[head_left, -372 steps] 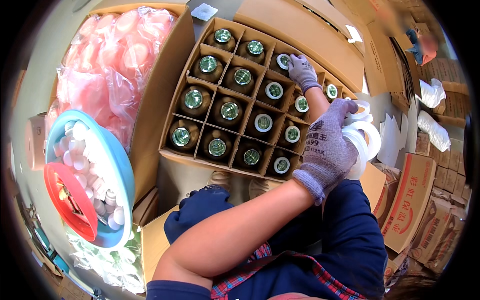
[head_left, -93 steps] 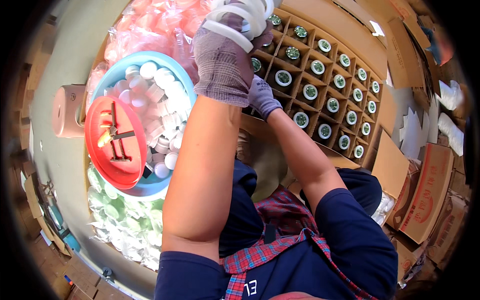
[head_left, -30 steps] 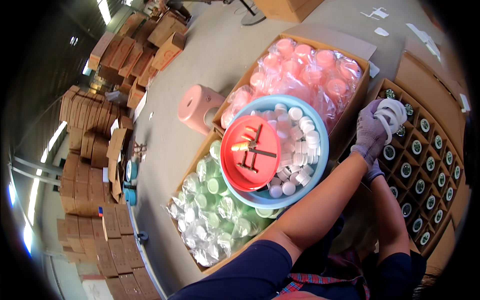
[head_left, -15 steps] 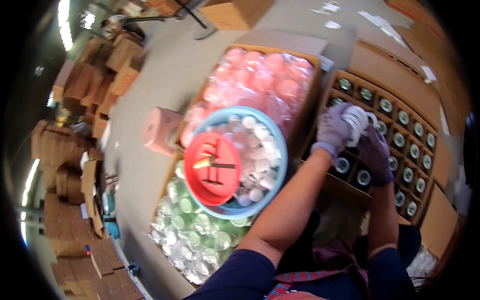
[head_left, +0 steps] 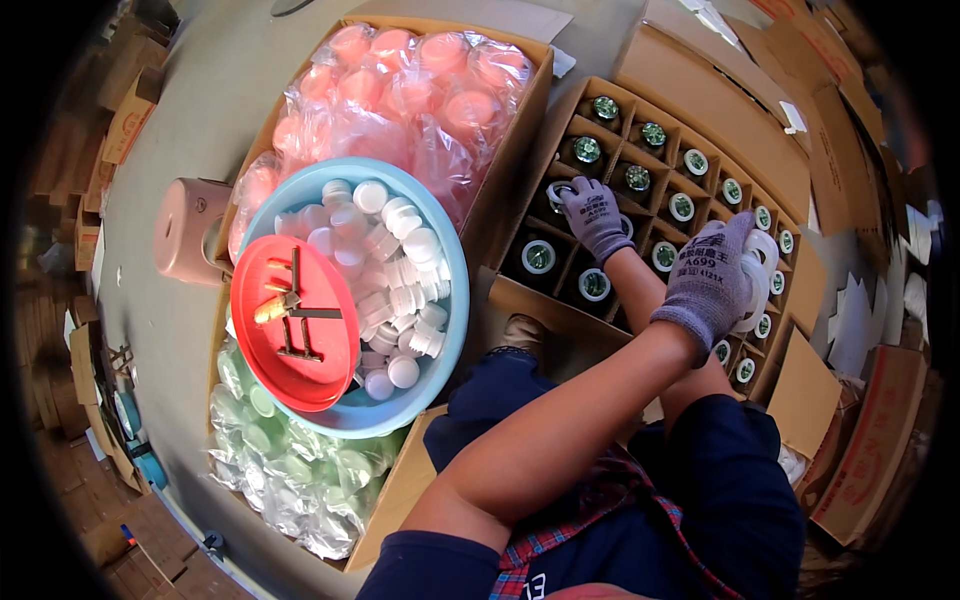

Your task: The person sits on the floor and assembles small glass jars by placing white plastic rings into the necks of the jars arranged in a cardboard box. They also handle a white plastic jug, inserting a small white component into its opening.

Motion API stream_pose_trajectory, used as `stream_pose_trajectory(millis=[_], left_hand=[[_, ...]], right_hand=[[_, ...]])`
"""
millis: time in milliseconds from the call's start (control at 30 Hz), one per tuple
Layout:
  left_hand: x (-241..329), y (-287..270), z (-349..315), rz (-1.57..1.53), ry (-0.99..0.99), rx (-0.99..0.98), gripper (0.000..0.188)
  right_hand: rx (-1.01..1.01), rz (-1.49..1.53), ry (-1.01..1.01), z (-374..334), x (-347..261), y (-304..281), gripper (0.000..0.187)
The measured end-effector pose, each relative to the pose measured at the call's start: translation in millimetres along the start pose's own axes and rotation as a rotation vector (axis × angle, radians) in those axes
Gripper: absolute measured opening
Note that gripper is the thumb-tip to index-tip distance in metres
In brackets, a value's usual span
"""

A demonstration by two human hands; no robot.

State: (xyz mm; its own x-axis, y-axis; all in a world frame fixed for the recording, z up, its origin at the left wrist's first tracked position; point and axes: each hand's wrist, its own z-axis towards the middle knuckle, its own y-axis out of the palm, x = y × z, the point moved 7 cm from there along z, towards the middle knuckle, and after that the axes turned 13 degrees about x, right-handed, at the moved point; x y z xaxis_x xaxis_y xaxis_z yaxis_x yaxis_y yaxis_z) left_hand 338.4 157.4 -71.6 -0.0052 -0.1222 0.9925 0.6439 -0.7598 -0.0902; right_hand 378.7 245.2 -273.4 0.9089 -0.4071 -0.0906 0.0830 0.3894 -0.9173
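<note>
My gloved left hand (head_left: pixel 708 285) is closed round a stack of white plastic rings (head_left: pixel 757 285), above the right part of a divided carton (head_left: pixel 515 292). Beneath it my right forearm crosses toward the left. In the carton's left part, my gloved right hand (head_left: pixel 595 215) pinches a white ring (head_left: pixel 560 190) at a bottle mouth; whether the ring is seated cannot be told. Glass bottles stand upright in the compartments. Many carry white rings round their mouths, like the front-left bottle (head_left: pixel 538 257); several at the back left, such as one bottle (head_left: pixel 587 150), show none.
Left of the carton, a blue basin (head_left: pixel 455 300) of white caps holds a red dish (head_left: pixel 325 375) with small metal parts. It rests across boxes of bagged pink lids (head_left: pixel 410 95) and green lids (head_left: pixel 290 440). A pink container (head_left: pixel 185 230) stands farther left. Carton flaps (head_left: pixel 710 80) spread behind.
My right hand has moved left, away from the ring stack, to a bottle with a ring. My left hand still holds the stack, now farther right in the carton. The view has shifted.
</note>
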Motion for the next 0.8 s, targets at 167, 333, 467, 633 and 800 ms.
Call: stream_pose_trajectory(millis=[167, 333, 467, 633, 800], left_hand=[[1.9, 8.0, 2.7, -0.011, 0.06, 0.032, 0.049], [6.0, 16.0, 0.0, 0.023, 0.062, 0.017, 0.049], [7.3, 14.0, -3.1, 0.03, 0.088, -0.023, 0.048], [5.2, 13.4, -0.6, 0.084, 0.057, -0.067, 0.047], [14.3, 16.7, -2.9, 0.078, 0.035, -0.089, 0.052]], right_hand=[[-0.151, 0.017, -0.181, -2.6, -4.8, -26.1, 0.019], [-0.267, 0.009, -0.177, 1.9, -3.8, -9.5, 0.015], [-0.21, 0.105, -0.142, 1.2, -5.1, -15.9, 0.02], [-0.244, -0.032, -0.206, 1.9, -3.6, -7.4, 0.019], [-0.001, 0.137, -0.095, -0.6, 10.7, -28.8, 0.041]])
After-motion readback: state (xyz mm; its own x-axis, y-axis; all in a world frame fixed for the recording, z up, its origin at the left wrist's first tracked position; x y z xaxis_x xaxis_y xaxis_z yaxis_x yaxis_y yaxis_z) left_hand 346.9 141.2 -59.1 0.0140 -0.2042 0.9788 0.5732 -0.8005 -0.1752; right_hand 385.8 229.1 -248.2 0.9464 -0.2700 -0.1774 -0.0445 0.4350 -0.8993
